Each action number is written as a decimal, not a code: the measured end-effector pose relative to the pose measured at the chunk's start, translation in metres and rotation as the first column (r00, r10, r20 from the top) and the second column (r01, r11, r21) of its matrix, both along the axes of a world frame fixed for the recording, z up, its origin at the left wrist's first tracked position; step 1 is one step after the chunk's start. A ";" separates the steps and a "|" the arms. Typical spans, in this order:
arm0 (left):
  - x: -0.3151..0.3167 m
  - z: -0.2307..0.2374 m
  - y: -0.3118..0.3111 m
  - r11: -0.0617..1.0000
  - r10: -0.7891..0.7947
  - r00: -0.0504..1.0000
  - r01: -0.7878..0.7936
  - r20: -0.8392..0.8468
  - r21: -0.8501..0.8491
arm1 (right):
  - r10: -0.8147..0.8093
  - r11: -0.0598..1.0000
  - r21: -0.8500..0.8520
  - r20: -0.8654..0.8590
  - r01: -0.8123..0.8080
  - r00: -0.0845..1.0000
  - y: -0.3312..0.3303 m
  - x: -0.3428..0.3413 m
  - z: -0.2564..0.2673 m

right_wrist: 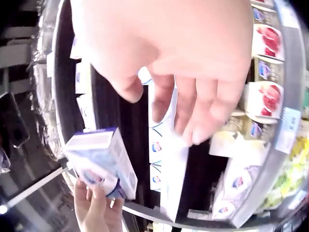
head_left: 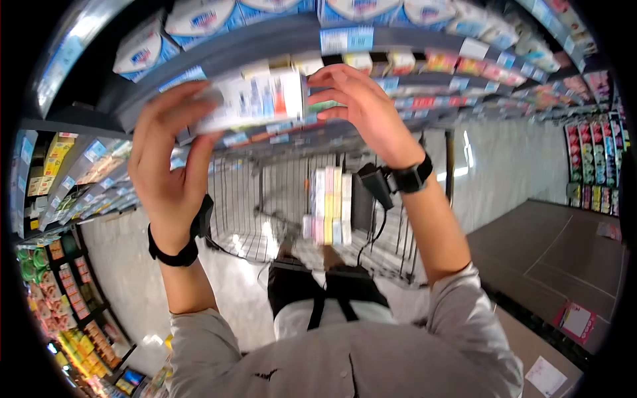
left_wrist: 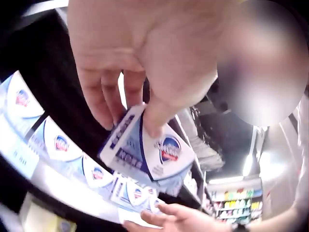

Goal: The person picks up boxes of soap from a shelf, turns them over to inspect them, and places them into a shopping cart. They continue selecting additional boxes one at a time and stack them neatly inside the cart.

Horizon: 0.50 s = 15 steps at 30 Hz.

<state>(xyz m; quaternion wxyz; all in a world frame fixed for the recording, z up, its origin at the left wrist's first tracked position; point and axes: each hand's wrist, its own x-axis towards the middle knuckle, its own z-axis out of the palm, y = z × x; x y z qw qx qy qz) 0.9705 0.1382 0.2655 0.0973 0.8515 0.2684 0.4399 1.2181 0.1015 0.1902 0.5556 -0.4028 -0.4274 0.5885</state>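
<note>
My left hand point(head_left: 166, 149) grips a white-and-blue soap box point(head_left: 255, 101) by one end, thumb on one side and fingers on the other. In the left wrist view, the box point(left_wrist: 169, 152) shows a shield-like logo, and the thumb presses on its face. My right hand point(head_left: 365, 109) is at the box's other end in the head view, fingers loosely extended and holding nothing. The right wrist view shows the right hand point(right_wrist: 178, 63) in front of shelf stock, with the soap box point(right_wrist: 99, 157) apart from it at lower left.
Similar white-and-blue boxes point(head_left: 202, 21) line the upper shelf, above a price tag point(head_left: 347, 40). Below my arms stands a wire shopping cart point(head_left: 232, 205) with a stack of pastel boxes point(head_left: 328, 205) inside. More stocked shelves point(head_left: 594, 156) stand off to the right.
</note>
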 end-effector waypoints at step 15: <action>-0.040 -0.372 -0.121 -0.461 -0.074 0.997 -0.024 0.012 -0.887 | 0.128 0.636 -0.762 -0.055 -0.125 0.990 -0.172 -0.108 -0.328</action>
